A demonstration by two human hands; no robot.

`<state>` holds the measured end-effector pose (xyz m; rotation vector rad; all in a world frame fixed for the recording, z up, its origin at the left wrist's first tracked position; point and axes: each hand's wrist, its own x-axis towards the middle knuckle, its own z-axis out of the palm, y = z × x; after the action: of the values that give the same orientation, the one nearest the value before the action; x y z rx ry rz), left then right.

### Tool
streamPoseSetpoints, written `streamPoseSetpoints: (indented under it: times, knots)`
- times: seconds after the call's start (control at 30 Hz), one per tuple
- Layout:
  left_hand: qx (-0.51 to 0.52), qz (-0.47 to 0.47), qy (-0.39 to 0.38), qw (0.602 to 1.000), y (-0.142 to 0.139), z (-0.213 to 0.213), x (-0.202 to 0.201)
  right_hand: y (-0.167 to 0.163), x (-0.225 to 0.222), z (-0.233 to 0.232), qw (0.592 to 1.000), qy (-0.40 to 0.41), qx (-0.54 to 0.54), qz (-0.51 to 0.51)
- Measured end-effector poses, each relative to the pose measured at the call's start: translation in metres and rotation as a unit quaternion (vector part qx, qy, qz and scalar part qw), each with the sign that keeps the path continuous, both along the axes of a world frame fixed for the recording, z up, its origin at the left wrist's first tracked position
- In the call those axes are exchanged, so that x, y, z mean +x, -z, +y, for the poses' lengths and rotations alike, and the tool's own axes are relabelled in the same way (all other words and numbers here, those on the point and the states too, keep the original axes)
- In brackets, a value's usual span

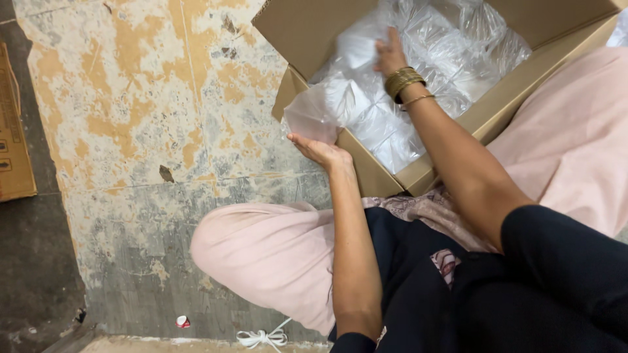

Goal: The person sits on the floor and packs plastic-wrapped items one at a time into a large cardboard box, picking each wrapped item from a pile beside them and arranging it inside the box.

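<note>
An open cardboard box (307, 29) lies on the floor in front of my knees, lined with a clear plastic bag (451, 46) that covers white packed items. My left hand (320, 150) grips the edge of the plastic liner (314, 114) where it hangs over the box's near corner. My right hand (390, 55), with gold bangles on the wrist, reaches inside the box and presses flat on the plastic over the white items, fingers spread.
The floor (144, 98) is worn, with patchy orange and grey paint. Another piece of cardboard (13, 131) lies at the left edge. A small red-and-white cap (182, 321) and a white string (261, 338) lie near my knee (261, 255).
</note>
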<state>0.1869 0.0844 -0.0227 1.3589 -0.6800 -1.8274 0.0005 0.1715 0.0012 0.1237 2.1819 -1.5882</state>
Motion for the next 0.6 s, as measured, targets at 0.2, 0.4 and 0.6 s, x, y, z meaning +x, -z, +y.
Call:
streamPoseSetpoints:
  times: [0.2,0.4,0.6]
  knots:
    - [-0.113,-0.072,0.064,0.989,-0.011,0.002,-0.018,-0.010,-0.024,0.071,0.929,-0.043,0.297,0.219]
    - [-0.064,0.158,0.199,0.965,-0.024,0.019,-0.042,-0.087,0.036,0.085,0.940,-0.261,-0.184,-0.117]
    - [-0.085,0.248,0.366,0.893,-0.070,0.065,-0.043,-0.115,0.085,0.114,0.931,-0.291,-0.163,0.146]
